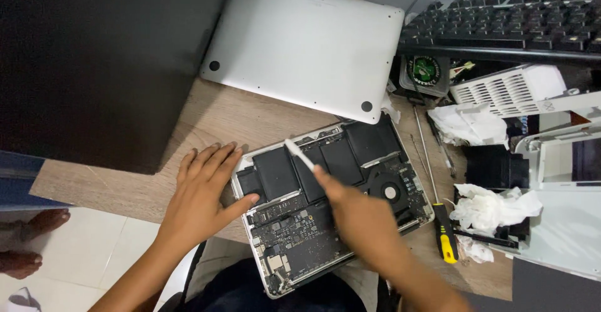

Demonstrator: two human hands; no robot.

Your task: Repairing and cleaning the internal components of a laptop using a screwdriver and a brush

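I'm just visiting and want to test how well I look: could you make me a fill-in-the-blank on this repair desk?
1. The left hand lies flat at the opened laptop's ____ edge.
2. The right hand holds a thin ____ stick.
3. The removed silver cover lies ____ the laptop.
4. The screwdriver has a ____ and black handle.

Missing words: left; white; beyond; yellow

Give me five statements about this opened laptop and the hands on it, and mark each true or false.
1. The right hand holds a thin white tool over the open laptop. True.
2. The left hand grips the screwdriver. False: it lies flat at the laptop's left edge.
3. The silver bottom cover is fitted on the laptop. False: it lies apart, beyond it.
4. A yellow-handled screwdriver lies right of the laptop. True.
5. The black keyboard sits at the far right. True.
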